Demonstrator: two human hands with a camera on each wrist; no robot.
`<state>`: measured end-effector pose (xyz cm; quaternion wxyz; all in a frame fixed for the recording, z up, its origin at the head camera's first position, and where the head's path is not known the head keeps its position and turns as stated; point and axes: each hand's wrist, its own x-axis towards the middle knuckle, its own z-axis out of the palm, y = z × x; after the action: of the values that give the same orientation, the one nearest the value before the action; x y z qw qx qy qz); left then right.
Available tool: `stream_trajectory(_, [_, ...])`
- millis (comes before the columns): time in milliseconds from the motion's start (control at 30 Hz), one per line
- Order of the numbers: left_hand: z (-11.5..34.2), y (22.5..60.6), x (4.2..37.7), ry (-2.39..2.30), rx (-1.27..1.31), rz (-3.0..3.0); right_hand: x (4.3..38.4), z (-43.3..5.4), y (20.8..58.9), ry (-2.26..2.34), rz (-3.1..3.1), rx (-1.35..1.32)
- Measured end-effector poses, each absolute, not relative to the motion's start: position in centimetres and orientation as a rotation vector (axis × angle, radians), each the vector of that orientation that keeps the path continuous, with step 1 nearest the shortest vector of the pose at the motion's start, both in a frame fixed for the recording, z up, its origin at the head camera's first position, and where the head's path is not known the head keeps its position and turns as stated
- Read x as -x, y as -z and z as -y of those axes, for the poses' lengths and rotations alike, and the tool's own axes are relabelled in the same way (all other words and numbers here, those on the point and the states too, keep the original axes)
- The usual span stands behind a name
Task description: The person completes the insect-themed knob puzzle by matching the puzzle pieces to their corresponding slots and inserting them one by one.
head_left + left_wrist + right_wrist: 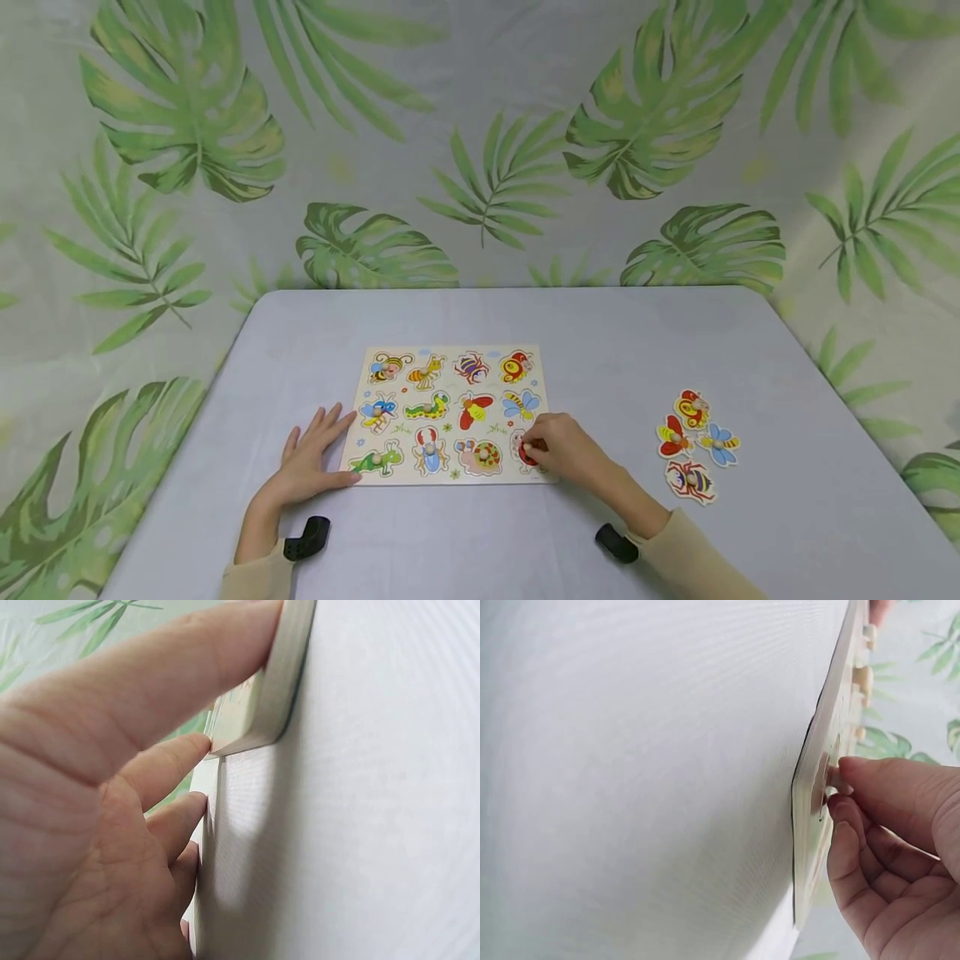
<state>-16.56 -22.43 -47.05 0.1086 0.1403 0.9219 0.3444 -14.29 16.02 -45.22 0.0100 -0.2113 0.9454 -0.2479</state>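
Leafy cloth (487,179) stood behind the pale table (465,533) and its board (453,352), long side toward you. Your left hand (311,454), fingers straight, touched its left edge; your nearer right hand (566,450) pinched the red piece (522,452) by its knob (837,778), near-right corner.

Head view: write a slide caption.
Right hand pinches a red piece at a corner of the puzzle board; left hand touches its left edge.

Left grip (309,461) spread, fingers (340,427) extended; right grip (567,448) pinching with thumb (900,784); right forearm (637,502) angled inward.
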Motion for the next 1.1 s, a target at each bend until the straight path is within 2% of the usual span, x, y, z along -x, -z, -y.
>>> stream_trajectory(433, [22.8,47.3,16.5,-1.01,-0.425,-2.71,14.1,-18.0,44.3,0.845,-3.017,0.516])
stream_trajectory(633, [22.7,47.4,16.8,-0.999,-0.438,-2.711,14.2,-19.7,43.8,0.794,-3.07,0.382])
stream_trajectory(1100, [22.7,47.3,16.7,-1.004,-0.427,-2.703,13.0,-24.1,44.2,0.774,-3.159,0.266])
